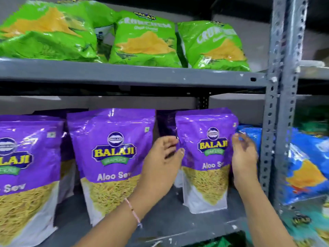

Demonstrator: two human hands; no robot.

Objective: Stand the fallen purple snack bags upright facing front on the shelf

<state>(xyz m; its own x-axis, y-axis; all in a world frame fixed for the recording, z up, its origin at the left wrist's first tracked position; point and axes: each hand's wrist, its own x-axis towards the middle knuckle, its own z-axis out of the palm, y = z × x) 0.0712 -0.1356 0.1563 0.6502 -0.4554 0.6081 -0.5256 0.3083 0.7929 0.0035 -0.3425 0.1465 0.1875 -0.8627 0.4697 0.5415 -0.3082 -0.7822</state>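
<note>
Shelf (160, 223) grey metal; both hands' fingers (170, 141) spread beside upright purple bag (204, 157).

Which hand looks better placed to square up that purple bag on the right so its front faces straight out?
Probably the left hand: its thumb already rests on the front of the rightmost purple bag at its left edge. The right hand sits open beside the bag's right edge, squeezed against the blue bags.

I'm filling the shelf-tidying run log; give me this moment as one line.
step: squaring up | object: right purple bag, upright, facing front | left hand: at its left edge | right hand: at its right edge | shelf: two more purple bags upright
</note>
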